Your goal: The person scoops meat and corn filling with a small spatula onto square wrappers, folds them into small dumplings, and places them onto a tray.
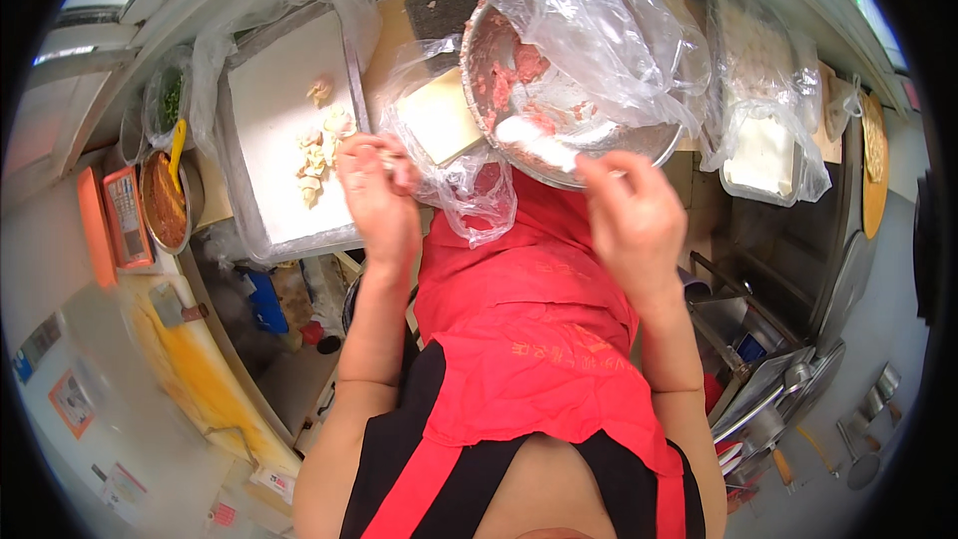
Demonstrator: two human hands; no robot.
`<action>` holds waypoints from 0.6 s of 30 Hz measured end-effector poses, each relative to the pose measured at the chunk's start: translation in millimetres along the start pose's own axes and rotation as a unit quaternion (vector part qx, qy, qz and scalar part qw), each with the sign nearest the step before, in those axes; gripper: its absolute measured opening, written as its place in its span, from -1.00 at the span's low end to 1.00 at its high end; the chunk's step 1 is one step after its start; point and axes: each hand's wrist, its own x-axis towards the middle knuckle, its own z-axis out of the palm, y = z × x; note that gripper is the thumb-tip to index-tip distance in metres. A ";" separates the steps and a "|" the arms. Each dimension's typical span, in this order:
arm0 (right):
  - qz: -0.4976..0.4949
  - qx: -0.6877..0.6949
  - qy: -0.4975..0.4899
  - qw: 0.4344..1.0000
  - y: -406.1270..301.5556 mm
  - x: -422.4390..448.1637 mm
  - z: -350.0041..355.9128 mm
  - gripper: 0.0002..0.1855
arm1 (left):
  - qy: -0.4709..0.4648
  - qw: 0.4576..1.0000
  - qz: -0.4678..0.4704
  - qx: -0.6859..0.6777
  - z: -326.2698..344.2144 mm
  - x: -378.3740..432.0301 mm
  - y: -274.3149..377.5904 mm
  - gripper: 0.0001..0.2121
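Note:
My left hand is curled around a small wonton, mostly hidden by the fingers, over the right edge of a metal tray. Several folded wontons lie on the tray's white lining. Between thumb and fingers, my right hand grips the handle of a white spoon, blurred, its broad end inside a metal bowl. Pink minced meat clings to that bowl's wall and floor. Between tray and bowl, a stack of square wrappers sits on clear plastic.
Clear plastic bags drape over the bowl's far side. At left stand a pot of reddish sauce with a yellow spoon and a container of chopped greens. A plastic-covered tray stands at right.

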 end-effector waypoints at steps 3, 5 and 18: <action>0.059 -0.139 -0.037 0.988 30.7 8.1 -4.3 -0.80 | 0.081 0.993 0.051 0.073 -41.5 17.9 19.1 -0.82; 0.076 -0.178 -0.059 0.979 42.3 7.5 -4.3 -0.83 | 0.082 0.987 0.069 0.120 -66.7 22.6 35.7 -0.79; -0.090 -0.023 -0.116 0.989 -46.6 58.3 22.5 -0.64 | 0.019 0.659 0.049 0.750 -127.6 12.2 41.2 0.11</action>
